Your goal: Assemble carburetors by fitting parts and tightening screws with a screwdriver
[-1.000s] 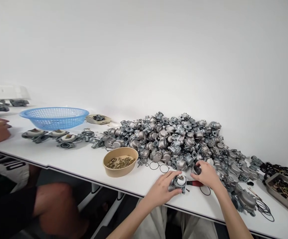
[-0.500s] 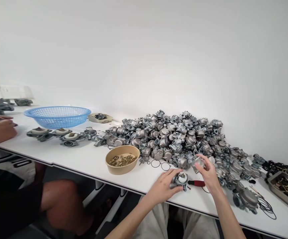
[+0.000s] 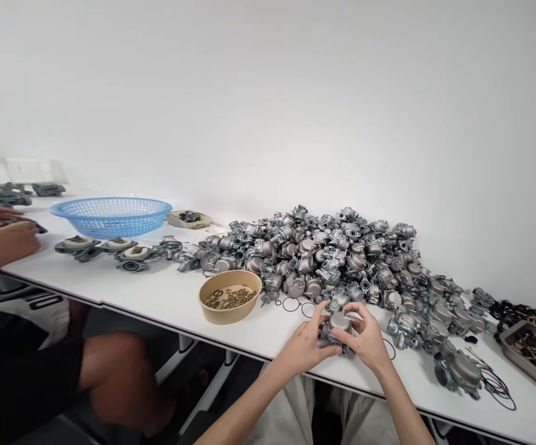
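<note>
At the table's front edge, my left hand (image 3: 301,347) curls around a grey metal carburetor body (image 3: 325,335). A rounded metal float bowl (image 3: 341,321) sits over the top of that body, gripped by the thumb and fingers of my right hand (image 3: 367,339). Bowl and body appear to touch, though fingers cover much of the seam. Thin black O-rings (image 3: 291,304) lie just behind my left hand, and a larger black ring (image 3: 391,350) shows beside my right. The red-handled tool is hidden from view.
A large heap of carburetors (image 3: 305,253) fills the table's back. Left of me stand a tan bowl of brass parts (image 3: 230,315), a blue basket (image 3: 113,217) and several opened carburetors (image 3: 133,258). A co-worker's hands (image 3: 6,238) are far left; a metal tray (image 3: 522,364) sits right.
My right hand has moved left and down with the float bowl, bringing it onto the carburetor in my left hand. The white float that showed there is now covered.
</note>
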The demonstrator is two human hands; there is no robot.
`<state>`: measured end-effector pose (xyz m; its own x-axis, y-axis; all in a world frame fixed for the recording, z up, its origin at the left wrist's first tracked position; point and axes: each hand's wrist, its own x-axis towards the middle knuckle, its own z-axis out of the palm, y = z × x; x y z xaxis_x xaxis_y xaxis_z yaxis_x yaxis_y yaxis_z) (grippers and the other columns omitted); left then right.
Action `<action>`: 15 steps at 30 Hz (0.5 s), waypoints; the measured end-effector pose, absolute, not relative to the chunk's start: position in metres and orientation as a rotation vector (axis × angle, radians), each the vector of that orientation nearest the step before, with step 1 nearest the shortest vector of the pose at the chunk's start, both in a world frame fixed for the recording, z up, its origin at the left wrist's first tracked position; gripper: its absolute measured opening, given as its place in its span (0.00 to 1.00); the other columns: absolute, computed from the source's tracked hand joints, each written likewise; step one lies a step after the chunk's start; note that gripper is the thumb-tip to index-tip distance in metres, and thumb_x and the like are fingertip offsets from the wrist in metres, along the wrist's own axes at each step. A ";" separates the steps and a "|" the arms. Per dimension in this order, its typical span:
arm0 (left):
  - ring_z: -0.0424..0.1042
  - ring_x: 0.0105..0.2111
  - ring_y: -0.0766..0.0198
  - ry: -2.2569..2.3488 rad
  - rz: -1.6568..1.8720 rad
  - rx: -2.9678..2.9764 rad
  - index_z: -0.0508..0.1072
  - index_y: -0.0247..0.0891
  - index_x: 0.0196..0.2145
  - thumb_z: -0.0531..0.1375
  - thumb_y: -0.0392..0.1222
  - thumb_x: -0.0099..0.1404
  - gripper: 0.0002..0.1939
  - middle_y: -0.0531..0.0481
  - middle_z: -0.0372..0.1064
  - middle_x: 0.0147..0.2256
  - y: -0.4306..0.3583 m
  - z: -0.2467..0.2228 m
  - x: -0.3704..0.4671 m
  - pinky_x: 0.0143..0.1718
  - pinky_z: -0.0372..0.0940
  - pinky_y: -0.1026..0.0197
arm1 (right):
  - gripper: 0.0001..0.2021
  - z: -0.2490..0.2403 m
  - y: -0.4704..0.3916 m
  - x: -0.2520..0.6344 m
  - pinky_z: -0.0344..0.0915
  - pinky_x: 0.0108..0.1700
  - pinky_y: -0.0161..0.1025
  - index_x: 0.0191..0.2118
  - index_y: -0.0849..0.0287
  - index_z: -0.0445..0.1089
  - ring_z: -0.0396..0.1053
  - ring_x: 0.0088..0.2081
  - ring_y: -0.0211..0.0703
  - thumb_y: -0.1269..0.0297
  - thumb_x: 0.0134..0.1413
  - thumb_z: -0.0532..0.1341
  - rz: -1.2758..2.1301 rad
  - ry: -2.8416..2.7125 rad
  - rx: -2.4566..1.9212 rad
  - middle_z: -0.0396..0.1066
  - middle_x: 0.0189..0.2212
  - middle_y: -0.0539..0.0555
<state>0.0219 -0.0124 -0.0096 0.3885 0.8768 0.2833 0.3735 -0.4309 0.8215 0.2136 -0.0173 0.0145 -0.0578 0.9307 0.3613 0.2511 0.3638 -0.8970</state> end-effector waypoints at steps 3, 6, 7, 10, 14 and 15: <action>0.74 0.57 0.46 1.056 0.973 1.969 0.49 0.48 0.73 0.72 0.45 0.58 0.52 0.42 0.74 0.58 -0.012 -0.009 0.022 0.60 0.65 0.47 | 0.23 0.016 -0.021 0.216 0.73 0.45 0.42 0.46 0.55 0.69 0.77 0.42 0.50 0.54 0.46 0.75 0.736 -1.601 -1.125 0.77 0.43 0.55; 0.73 0.58 0.45 1.051 0.957 1.959 0.51 0.48 0.73 0.72 0.44 0.58 0.52 0.42 0.74 0.59 -0.012 -0.007 0.021 0.61 0.64 0.46 | 0.21 0.019 -0.025 0.218 0.72 0.49 0.43 0.45 0.54 0.69 0.77 0.44 0.50 0.57 0.47 0.73 0.704 -1.637 -1.154 0.77 0.43 0.54; 0.73 0.58 0.44 1.054 0.941 1.955 0.51 0.48 0.72 0.72 0.44 0.58 0.51 0.42 0.73 0.60 -0.013 -0.006 0.021 0.61 0.64 0.46 | 0.20 0.020 -0.026 0.218 0.72 0.50 0.43 0.45 0.54 0.69 0.77 0.44 0.51 0.58 0.47 0.73 0.700 -1.644 -1.163 0.77 0.43 0.54; 0.71 0.61 0.42 1.068 0.886 1.945 0.54 0.47 0.72 0.71 0.44 0.58 0.49 0.40 0.71 0.62 -0.014 -0.004 0.018 0.62 0.63 0.44 | 0.20 0.024 -0.030 0.218 0.73 0.52 0.45 0.45 0.54 0.71 0.78 0.46 0.52 0.58 0.48 0.73 0.669 -1.662 -1.188 0.78 0.44 0.55; 0.69 0.63 0.42 1.064 0.873 1.936 0.55 0.46 0.71 0.70 0.46 0.59 0.47 0.40 0.70 0.63 -0.012 -0.003 0.016 0.64 0.62 0.45 | 0.22 0.028 -0.038 0.222 0.74 0.53 0.47 0.49 0.53 0.72 0.77 0.50 0.54 0.57 0.48 0.73 0.571 -1.669 -1.205 0.79 0.48 0.57; 0.69 0.63 0.42 1.060 0.874 1.927 0.55 0.46 0.71 0.70 0.46 0.59 0.47 0.40 0.70 0.63 -0.012 -0.004 0.016 0.64 0.62 0.45 | 0.22 0.028 -0.041 0.225 0.75 0.52 0.47 0.51 0.53 0.72 0.77 0.51 0.55 0.56 0.50 0.72 0.525 -1.646 -1.203 0.79 0.49 0.58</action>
<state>0.0156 -0.0116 -0.0037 0.4224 0.8836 0.2020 0.3667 -0.3704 0.8534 0.2245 -0.0406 0.0280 -0.0167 0.8889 0.4577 0.4604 0.4132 -0.7857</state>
